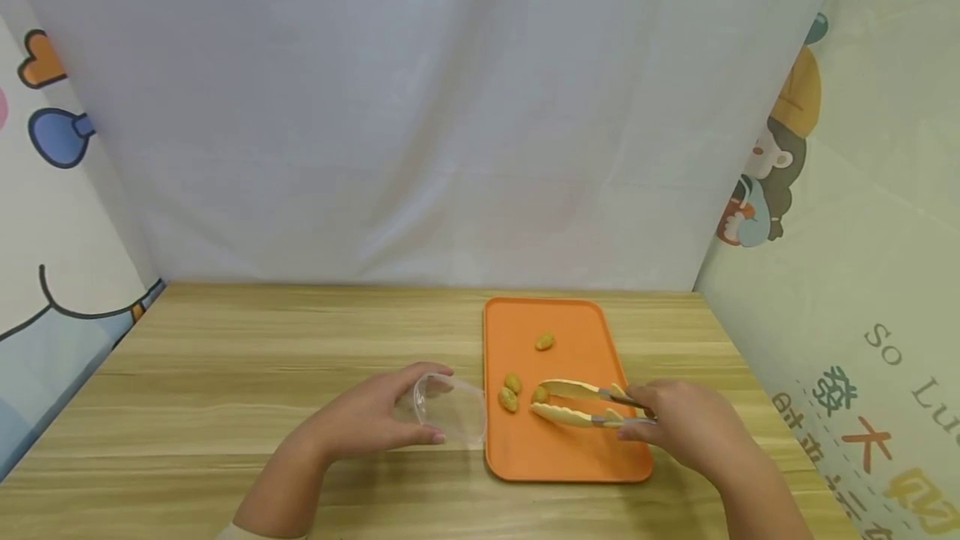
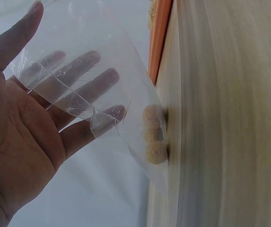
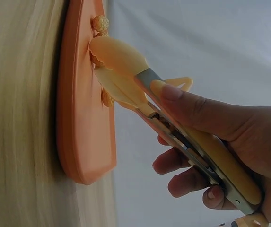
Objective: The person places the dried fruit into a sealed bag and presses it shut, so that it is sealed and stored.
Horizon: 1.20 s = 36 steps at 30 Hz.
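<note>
My left hand [image 1: 367, 417] holds a clear plastic bag [image 1: 459, 408] by its mouth, thumb on one side and fingers on the other. Through the film in the left wrist view, three tan balls [image 2: 155, 152] show low in the bag. My right hand [image 1: 686, 425] grips a pair of tongs [image 1: 567, 417] with yellow scalloped heads. Between the tong tips sits one walnut-like ball [image 1: 541, 394] on the orange tray [image 1: 570, 458]. Two more balls [image 1: 508, 399] lie close together to its left. Another ball [image 1: 544, 342] rests farther back.
The tray stands right of the bag on a wood-grain table [image 1: 262, 357]; its low raised rim borders the bag. A pale curtain [image 1: 420, 123] hangs behind the table. Printed cloths [image 1: 862, 215] hang at both sides.
</note>
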{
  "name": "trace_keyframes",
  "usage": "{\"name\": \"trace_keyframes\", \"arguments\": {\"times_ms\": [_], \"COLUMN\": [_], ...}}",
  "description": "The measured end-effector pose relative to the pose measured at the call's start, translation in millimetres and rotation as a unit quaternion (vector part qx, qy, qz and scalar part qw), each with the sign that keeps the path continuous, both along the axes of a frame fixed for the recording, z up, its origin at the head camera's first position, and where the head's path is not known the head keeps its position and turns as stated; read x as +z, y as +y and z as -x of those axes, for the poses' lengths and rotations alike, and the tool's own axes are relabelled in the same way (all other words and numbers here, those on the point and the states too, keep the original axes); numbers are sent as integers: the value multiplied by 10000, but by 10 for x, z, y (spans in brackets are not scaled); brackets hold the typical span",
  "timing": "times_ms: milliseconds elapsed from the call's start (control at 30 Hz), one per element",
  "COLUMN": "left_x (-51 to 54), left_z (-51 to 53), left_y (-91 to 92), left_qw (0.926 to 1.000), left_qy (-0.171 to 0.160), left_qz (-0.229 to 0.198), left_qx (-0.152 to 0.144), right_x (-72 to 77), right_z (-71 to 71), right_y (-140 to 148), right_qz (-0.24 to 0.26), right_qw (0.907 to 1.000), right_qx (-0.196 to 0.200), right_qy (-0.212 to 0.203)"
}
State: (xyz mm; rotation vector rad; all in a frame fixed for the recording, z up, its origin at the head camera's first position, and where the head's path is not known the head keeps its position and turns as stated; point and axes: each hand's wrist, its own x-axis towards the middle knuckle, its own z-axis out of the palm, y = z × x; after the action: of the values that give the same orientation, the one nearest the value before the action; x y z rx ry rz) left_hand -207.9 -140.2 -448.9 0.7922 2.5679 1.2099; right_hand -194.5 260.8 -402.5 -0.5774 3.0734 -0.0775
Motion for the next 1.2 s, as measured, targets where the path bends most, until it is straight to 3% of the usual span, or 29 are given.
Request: {"name": "trace_keyframes", "arguments": {"times_ms": [267,700,967,1100,1200], "left_x": [-16,-14,-13,-15,-21], "left_z": [-36,-95,-106,-105,-103], "left_y": [25,62,67,69,69], "left_qw": [10000,10000,10000,10000,9999], "left_qy": [-15,49,60,71,129], "left_qz": [-67,-9,8,10,30], "left_qx": [-34,60,70,47,57], "right_x": [11,29,43,19,-13], "right_z": [-18,-41,-54,-53,-35], "right_y": [-3,46,39,44,63], "right_qz": [-12,-31,73,290,452], "right_qw": [9998,9998,9903,9758,9561], "right_qx": [-30,171,473,861,1284], "right_qy": [-193,126,1302,1991,2597]}}
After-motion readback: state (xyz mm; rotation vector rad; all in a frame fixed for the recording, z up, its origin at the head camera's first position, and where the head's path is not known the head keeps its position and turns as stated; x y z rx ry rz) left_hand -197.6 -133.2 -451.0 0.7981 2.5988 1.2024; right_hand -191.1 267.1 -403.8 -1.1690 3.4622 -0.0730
